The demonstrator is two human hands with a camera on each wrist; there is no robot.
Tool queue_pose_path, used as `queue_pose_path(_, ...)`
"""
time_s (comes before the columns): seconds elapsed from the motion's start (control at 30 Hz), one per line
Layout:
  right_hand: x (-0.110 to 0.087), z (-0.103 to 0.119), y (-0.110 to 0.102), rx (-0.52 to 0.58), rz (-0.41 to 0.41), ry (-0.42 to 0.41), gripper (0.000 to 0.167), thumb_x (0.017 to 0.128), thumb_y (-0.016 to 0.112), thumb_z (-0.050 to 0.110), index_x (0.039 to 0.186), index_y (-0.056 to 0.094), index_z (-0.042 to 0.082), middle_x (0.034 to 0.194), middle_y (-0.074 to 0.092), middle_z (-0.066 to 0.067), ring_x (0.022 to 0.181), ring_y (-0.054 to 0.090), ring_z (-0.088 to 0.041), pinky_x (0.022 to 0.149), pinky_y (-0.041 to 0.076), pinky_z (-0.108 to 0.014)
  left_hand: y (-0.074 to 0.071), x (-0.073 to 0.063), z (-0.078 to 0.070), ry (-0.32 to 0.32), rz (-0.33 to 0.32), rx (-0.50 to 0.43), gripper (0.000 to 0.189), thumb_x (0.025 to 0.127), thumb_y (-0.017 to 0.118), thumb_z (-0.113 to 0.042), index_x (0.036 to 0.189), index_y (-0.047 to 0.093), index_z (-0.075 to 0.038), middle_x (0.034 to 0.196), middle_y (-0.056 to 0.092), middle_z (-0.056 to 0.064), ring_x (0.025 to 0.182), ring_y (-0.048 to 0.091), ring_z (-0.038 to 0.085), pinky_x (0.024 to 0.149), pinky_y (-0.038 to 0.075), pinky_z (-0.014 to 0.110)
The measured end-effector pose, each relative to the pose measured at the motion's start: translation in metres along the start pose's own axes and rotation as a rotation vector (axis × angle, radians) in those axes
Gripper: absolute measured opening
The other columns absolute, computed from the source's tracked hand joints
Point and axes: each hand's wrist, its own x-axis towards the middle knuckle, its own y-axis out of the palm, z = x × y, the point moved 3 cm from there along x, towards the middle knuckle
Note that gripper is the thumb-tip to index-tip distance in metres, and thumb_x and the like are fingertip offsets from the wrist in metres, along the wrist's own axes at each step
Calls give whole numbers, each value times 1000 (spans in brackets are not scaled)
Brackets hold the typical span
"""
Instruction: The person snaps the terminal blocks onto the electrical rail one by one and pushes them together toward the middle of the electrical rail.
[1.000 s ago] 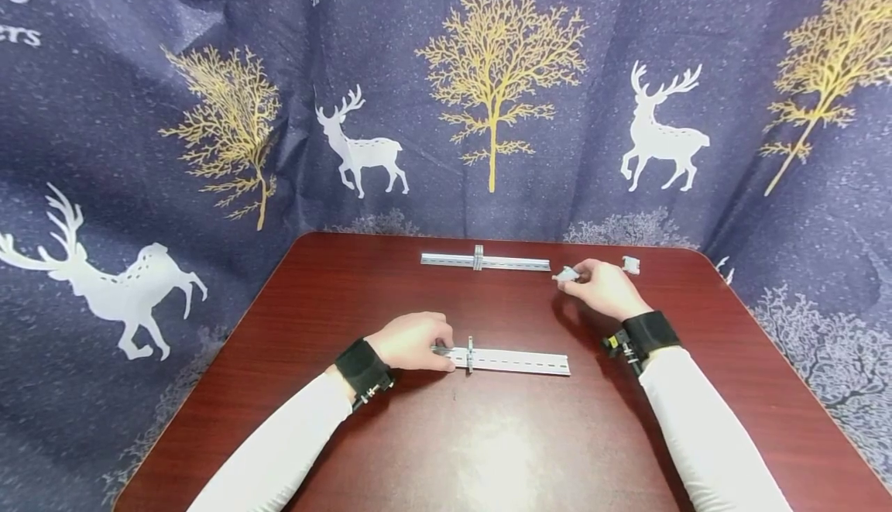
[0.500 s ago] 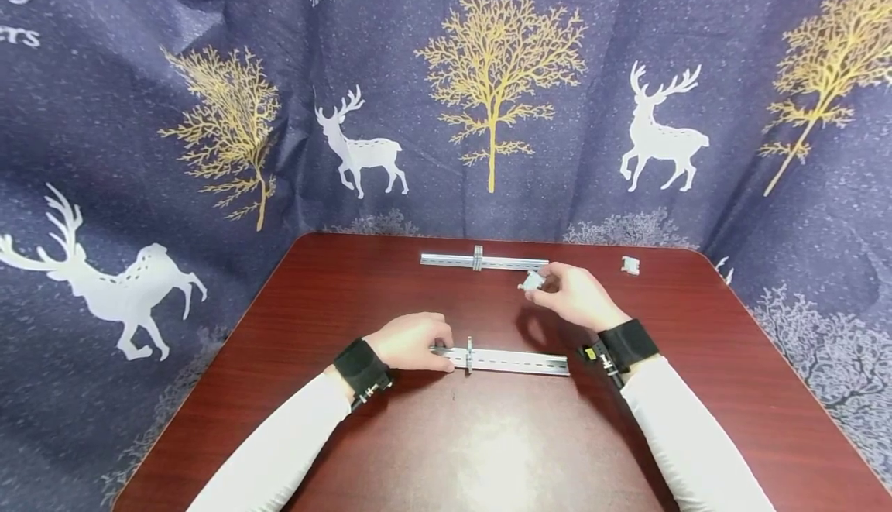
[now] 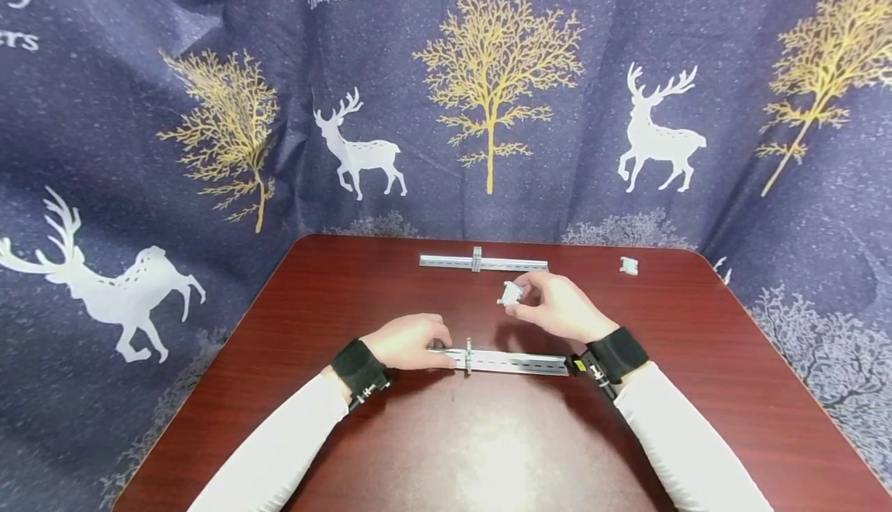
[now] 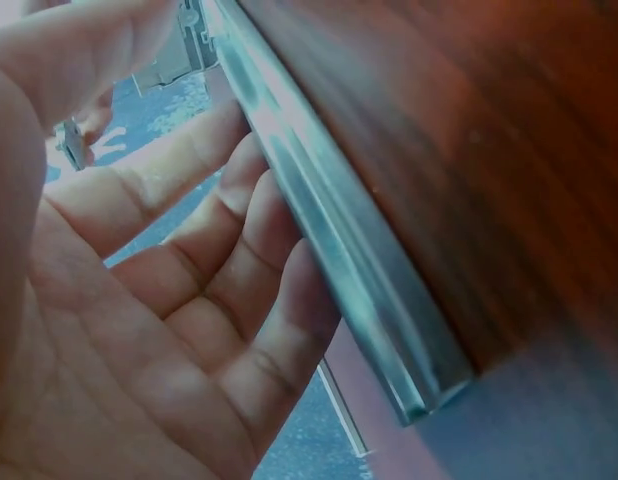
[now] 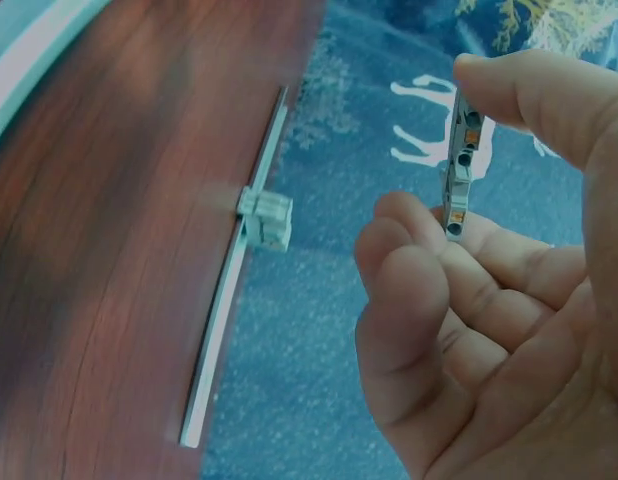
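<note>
My left hand (image 3: 404,341) grips the left part of the near metal DIN rail (image 3: 526,362). In the left wrist view its fingertips lie along one long edge of the rail (image 4: 334,220). One thin terminal block (image 3: 468,357) stands on that rail, just right of the left fingers. My right hand (image 3: 560,309) pinches a pale grey terminal block (image 3: 511,293) between thumb and fingers, above and behind the near rail. In the right wrist view this terminal block (image 5: 463,160) appears edge-on, with orange spots and round holes along its narrow side.
Farther back lies a second DIN rail (image 3: 446,261) with several terminal blocks (image 3: 477,259) grouped on it. Another loose terminal block (image 3: 629,266) rests at the back right of the brown table (image 3: 334,287). A dark blue patterned cloth (image 3: 432,179) hangs behind the table.
My right hand has carried its terminal block leftward and nearer, from the back right towards the near rail. The left hand and the near rail have stayed in place.
</note>
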Motion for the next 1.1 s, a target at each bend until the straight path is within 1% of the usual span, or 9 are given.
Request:
queue_pose_path(0.1,-2,6,3,15,10,-3,43,93,91,38,125,75,14,94,72,8,87,68,-12,80,56,-40,1,0,2,-3,3,-7,17,98,84,-45,99,82,-28,88,63,-10,80,55,5,68,48,26)
queue_pose_path(0.2,-3,14,7,28,29,-8,42,92,92,38,123,75,16,93,72,9,85,68,-11,77,56,-38,0,0,5,-1,-17,-9,14,100,83,-40,101,82,-26,89,64,-9,82,56,6,71,49,26)
queue_pose_path(0.37,-6,27,13,38,62,-52,45,92,92,36,127,74,15,92,71,10,82,67,-9,75,56,-36,-5,-1,8,-37,-103,-16,13,103,80,-32,110,83,-22,97,68,-8,87,61,9,77,54,29)
queue_pose_path(0.47,-8,33,16,34,78,-94,48,92,92,36,130,74,14,93,71,9,82,67,-8,74,57,-34,-9,-1,7,-70,-172,-63,14,106,78,-30,113,82,-20,102,71,-8,92,66,10,83,57,33)
queue_pose_path(0.63,-12,43,21,14,93,-160,49,93,92,36,133,73,15,93,71,9,81,66,-5,73,58,-31,-18,4,1,-115,-253,-220,16,110,71,-29,115,80,-17,105,75,-7,97,69,12,90,57,37)
queue_pose_path(0.77,-14,48,26,5,94,-193,47,92,92,35,130,74,16,92,71,7,79,65,-3,73,58,-29,-17,8,-2,-132,-263,-364,25,113,66,-31,118,78,-9,103,77,3,92,68,13,88,56,38)
queue_pose_path(0.87,-14,52,30,0,91,-221,44,91,92,32,127,74,15,90,72,7,78,65,-4,72,57,-29,-14,10,-4,-136,-247,-458,30,115,63,-32,119,77,-5,101,77,7,90,70,14,87,57,38)
queue_pose_path(0.97,-14,56,34,-4,90,-251,42,90,93,29,124,74,13,88,72,7,79,67,-6,72,57,-30,-11,11,-4,-131,-237,-513,29,116,61,-32,114,78,-8,97,75,2,88,71,15,85,58,36)
queue_pose_path(1.1,-15,60,38,-4,97,-257,43,89,93,28,125,74,13,85,71,12,78,68,-7,72,57,-30,-9,11,-6,-121,-227,-545,24,115,63,-32,110,77,-14,94,72,-5,85,71,13,83,59,34)
